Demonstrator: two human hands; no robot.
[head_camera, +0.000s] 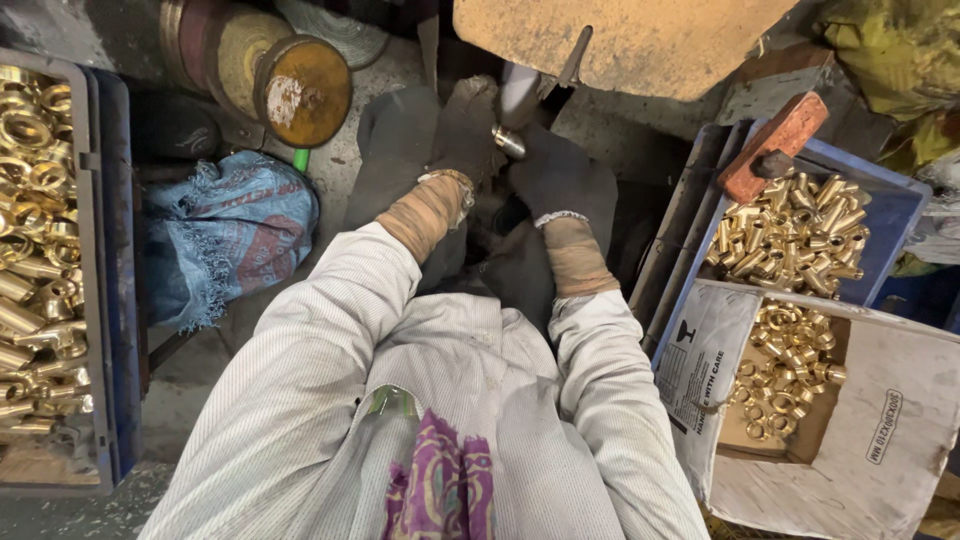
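Both my hands wear dark, dirty gloves and meet at the top centre. My left hand (462, 125) and my right hand (558, 172) together grip a small silvery metal fitting (509, 141). The fitting is pressed against a pale buffing wheel (520, 92) that sits under a tan dusty guard (620, 40). My wrists are wrapped in tan cloth and my sleeves are light striped fabric. How the fitting lies inside the gloves is hidden.
A blue crate (112, 300) on the left holds several shiny brass fittings. On the right stand another blue crate (900, 200) of brass parts, with a red brick (775, 140) on its rim, and a cardboard box (880, 420) of brass rings. Spare buffing wheels (300, 88) and a blue rag (225, 225) lie left.
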